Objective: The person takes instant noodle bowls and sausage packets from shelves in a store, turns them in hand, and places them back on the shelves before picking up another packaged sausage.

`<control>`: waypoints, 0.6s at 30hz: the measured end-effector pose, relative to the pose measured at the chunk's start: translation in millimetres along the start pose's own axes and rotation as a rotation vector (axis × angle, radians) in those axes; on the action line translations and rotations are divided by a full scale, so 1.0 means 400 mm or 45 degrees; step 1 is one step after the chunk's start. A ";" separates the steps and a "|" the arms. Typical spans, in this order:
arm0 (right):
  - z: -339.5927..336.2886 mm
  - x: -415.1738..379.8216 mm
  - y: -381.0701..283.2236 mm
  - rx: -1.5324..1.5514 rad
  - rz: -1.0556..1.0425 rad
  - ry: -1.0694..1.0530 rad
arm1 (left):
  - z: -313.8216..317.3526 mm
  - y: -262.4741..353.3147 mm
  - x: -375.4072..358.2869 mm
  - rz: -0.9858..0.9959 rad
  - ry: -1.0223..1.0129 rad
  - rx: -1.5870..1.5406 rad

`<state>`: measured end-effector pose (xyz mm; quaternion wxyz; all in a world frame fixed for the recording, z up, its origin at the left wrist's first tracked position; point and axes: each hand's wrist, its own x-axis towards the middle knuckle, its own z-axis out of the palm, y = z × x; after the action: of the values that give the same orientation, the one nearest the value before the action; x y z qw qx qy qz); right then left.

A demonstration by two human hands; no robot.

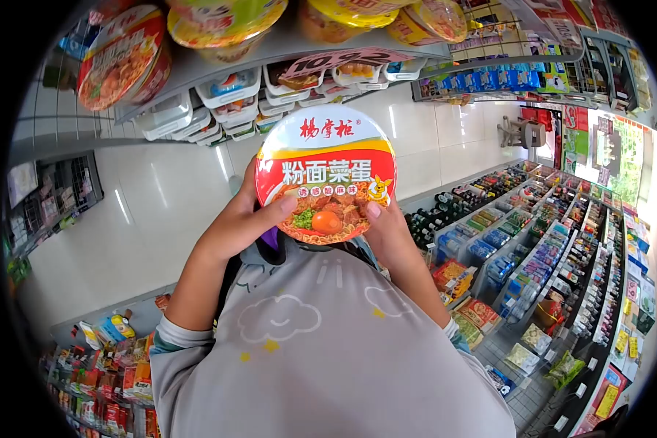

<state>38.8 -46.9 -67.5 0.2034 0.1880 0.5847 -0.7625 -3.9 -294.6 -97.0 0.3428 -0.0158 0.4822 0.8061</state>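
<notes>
Holding noodle bowl (pixel 325 175), labelled "杨掌柜", both hands (pixel 244 223) (pixel 393 233)

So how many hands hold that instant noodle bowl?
2: left hand at the left side of the instant noodle bowl, right hand at its right side; most fingers are hidden.

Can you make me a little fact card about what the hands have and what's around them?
Held thing: round noodle tub, egg and noodles pictured on its lid
Left hand: holds the tub's left side, thumb over the lid
Right hand: holds its right side, thumb over the lid
Clothing: grey, with clouds and yellow stars
Beyond: more food tubs, pink price label
Floor: pale, shiny tiles
</notes>
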 end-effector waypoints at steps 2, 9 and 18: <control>0.025 -0.002 0.016 -0.033 0.012 -0.040 | -0.021 0.001 -0.029 -0.041 0.036 -0.044; 0.127 0.017 0.016 -0.136 0.021 -0.163 | -0.072 -0.001 -0.132 0.068 0.147 -0.053; 0.173 0.045 0.023 -0.123 -0.015 -0.259 | -0.084 0.006 -0.193 0.146 0.198 -0.053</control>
<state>25.1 -117.8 -67.2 0.2662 0.0961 0.5981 -0.7498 43.5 -363.4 -85.6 0.2572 -0.0577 0.4907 0.8305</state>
